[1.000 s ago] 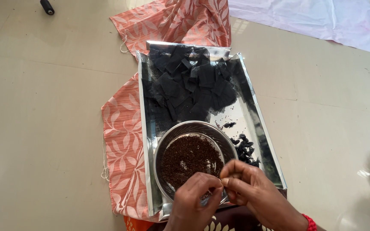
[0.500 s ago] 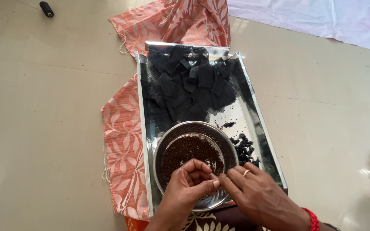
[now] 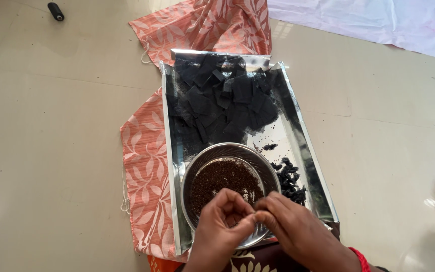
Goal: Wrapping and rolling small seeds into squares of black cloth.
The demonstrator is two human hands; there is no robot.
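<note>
Over the steel bowl (image 3: 230,151) of brown seeds (image 3: 225,181) on the foil tray (image 3: 305,151), the left hand (image 3: 222,224) and right hand (image 3: 290,226) meet, fingertips pinched together; what they pinch cannot be told.

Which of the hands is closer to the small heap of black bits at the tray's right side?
Right. The right hand sits just below-left of the black bits, close by. The left hand is farther left, over the steel bowl.

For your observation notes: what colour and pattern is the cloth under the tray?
Orange-pink cloth with white leaf print, head view.
</note>
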